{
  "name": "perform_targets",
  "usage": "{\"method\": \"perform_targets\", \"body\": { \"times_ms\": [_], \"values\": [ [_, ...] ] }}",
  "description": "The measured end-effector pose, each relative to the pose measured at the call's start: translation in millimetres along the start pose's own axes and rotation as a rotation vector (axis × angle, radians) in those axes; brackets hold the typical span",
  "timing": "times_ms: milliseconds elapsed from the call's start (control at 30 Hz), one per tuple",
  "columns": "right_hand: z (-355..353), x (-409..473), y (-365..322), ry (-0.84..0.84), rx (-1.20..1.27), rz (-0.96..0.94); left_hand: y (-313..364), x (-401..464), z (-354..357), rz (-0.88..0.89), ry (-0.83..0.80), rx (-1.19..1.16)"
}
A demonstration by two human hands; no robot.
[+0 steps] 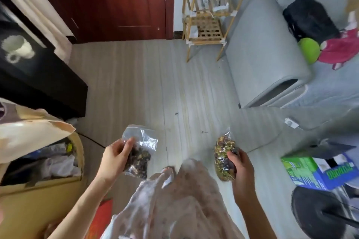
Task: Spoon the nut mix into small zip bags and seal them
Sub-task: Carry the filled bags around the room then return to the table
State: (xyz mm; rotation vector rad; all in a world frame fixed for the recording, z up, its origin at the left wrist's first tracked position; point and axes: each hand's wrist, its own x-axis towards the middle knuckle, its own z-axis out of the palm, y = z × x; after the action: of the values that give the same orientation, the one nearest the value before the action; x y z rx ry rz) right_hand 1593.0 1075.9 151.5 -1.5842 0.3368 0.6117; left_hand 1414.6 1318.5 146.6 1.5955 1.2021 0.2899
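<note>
My left hand (114,158) grips a small clear zip bag (138,153) by its side; dark nut mix fills its lower half and the top part is empty crinkled plastic. Whether its zip is closed cannot be told. My right hand (240,167) grips a second clear bag (223,154), packed full of green, yellow and purple nut mix, held upright. Both bags hang in the air above the pale wooden floor, about a forearm's length apart. No spoon is in view.
A cardboard box (38,182) with mixed items and a paper bag (29,132) stands at the left. A green and blue carton (314,170) and a black fan base (318,211) sit at the right. A grey sofa (262,54), a bamboo shelf (206,25) and a black cabinet (38,75) lie further off.
</note>
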Motion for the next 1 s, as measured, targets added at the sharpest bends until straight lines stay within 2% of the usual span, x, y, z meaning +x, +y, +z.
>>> {"method": "perform_targets", "body": {
  "times_ms": [133, 300, 733, 1000],
  "values": [
    [31, 43, -37, 0.009, 0.006, -0.001, 49, 64, 20, 0.002, -0.037, -0.062],
    [63, 112, -78, 0.003, -0.017, 0.005, 86, 130, 49, -0.072, 0.031, -0.135],
    [129, 339, -239, -0.031, -0.094, -0.04, 198, 317, 140, -0.147, 0.105, -0.134],
    [177, 438, -299, -0.028, -0.106, 0.005, 251, 418, 175, -0.205, 0.121, -0.107]
  ]
}}
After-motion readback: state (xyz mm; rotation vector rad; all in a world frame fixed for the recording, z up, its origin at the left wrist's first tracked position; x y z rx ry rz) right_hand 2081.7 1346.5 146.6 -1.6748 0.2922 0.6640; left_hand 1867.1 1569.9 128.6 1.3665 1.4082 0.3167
